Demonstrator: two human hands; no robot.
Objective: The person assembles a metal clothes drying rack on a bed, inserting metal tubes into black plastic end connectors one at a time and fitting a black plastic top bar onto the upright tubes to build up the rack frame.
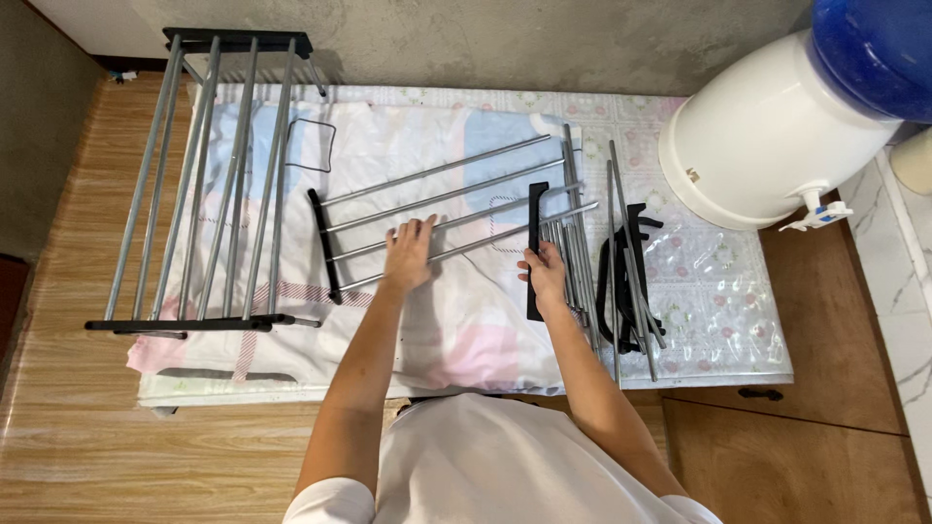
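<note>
Several grey metal rods (437, 199) lie side by side on the table, their left ends set in a black plastic end bar (325, 245). My left hand (410, 254) rests flat on the lower rods, fingers spread. My right hand (544, 274) grips a second black end bar (535, 243) standing at the rods' right ends. Whether the rod tips sit inside that bar I cannot tell.
A finished rack panel (209, 184) of rods and black bars lies at the left. Loose rods (582, 243) and black plastic parts (626, 281) lie to the right. A white water dispenser (767, 136) with a blue bottle stands at the far right. A patterned cloth (447, 330) covers the table.
</note>
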